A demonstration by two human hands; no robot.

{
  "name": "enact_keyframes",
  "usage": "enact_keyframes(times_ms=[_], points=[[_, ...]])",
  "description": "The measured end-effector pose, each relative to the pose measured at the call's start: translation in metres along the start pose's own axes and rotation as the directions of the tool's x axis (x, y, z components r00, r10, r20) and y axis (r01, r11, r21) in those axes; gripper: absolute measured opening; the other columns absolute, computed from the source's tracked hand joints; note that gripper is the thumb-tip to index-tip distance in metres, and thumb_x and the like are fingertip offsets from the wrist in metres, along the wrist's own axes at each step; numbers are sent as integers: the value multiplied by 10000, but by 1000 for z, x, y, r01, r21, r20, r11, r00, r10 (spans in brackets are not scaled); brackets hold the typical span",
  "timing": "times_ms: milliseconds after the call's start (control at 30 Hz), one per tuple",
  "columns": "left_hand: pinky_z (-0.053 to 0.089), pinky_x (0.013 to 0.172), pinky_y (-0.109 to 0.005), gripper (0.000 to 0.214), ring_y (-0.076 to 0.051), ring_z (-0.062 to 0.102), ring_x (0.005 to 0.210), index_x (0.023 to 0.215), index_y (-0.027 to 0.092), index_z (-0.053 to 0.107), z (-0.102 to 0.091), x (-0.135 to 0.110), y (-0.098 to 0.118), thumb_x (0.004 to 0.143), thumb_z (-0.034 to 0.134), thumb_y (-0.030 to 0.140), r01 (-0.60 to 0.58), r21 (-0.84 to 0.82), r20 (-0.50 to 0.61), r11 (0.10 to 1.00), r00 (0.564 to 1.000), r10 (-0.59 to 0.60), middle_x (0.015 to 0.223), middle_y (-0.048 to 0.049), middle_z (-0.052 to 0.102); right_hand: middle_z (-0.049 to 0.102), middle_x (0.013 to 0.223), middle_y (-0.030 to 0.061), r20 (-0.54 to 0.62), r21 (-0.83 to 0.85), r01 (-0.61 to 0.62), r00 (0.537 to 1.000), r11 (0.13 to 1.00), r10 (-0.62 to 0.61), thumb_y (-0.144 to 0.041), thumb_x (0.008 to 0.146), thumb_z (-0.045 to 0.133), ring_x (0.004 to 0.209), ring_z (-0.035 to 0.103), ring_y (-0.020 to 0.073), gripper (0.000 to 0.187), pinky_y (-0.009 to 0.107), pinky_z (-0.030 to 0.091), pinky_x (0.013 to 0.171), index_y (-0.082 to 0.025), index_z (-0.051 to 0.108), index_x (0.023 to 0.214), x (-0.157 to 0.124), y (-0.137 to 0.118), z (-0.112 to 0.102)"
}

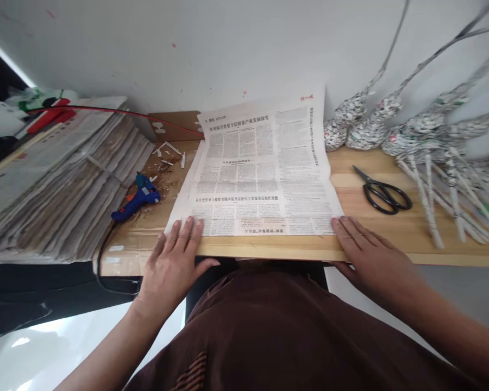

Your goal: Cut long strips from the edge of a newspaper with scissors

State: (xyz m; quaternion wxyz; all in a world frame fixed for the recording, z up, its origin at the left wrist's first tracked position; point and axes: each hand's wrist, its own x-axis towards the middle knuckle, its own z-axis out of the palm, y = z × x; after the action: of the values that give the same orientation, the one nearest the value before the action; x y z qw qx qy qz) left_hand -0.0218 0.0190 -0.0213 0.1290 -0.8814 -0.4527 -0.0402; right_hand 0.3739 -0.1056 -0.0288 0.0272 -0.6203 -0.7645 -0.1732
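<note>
A printed newspaper sheet [248, 179] lies on the wooden table [269, 247], its far end rising against the white wall. Across its near left corner rest the fingers of my left hand [173, 260], stretched out, with the thumb apart near the table's front edge. My right hand [367, 250] lies open at the near right corner, fingertips touching the paper's edge and thumb down by the table edge. Neither hand grips anything. Black-handled scissors [383, 193] lie on the table beyond my right hand.
A tall stack of folded newspapers [65, 184] stands at left. Beside it a blue glue gun [138, 198] with a black cord lies on cardboard [126, 258]. At right are several woven paper bulb shapes [364, 122] with long stems and a bunch of rolled paper sticks [427, 201].
</note>
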Motion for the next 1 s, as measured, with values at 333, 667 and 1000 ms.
enact_keyframes(times_ms=[333, 667, 1000], points=[[220, 1144, -656, 791, -439, 294, 1447, 1573, 148, 224, -2, -2, -3, 945, 413, 591, 26, 3, -62, 1000, 998, -26, 1558, -274, 337, 500, 1438, 299, 44, -22, -132, 990, 991, 133, -375, 949, 487, 1382, 416, 418, 680, 544, 404, 1090, 52, 367, 1464, 0, -14, -6], [328, 1175, -487, 913, -344, 312, 1461, 1534, 45, 295, 1, 20, 59, 889, 453, 671, -286, -64, -83, 956, 956, 281, 1560, -218, 352, 396, 1526, 276, 31, 136, -24, 999, 990, 20, -363, 931, 569, 1462, 277, 398, 727, 554, 324, 1157, 30, 326, 1493, 15, -36, -6], [366, 1163, -435, 792, -303, 373, 1435, 1485, 35, 387, 0, 42, 78, 941, 410, 611, -454, -66, -155, 889, 884, 440, 1550, -177, 375, 429, 1516, 242, -109, 244, 259, 965, 935, -238, -258, 953, 548, 1437, 356, 351, 597, 518, 386, 1137, -1, 405, 1472, 62, -78, 8]])
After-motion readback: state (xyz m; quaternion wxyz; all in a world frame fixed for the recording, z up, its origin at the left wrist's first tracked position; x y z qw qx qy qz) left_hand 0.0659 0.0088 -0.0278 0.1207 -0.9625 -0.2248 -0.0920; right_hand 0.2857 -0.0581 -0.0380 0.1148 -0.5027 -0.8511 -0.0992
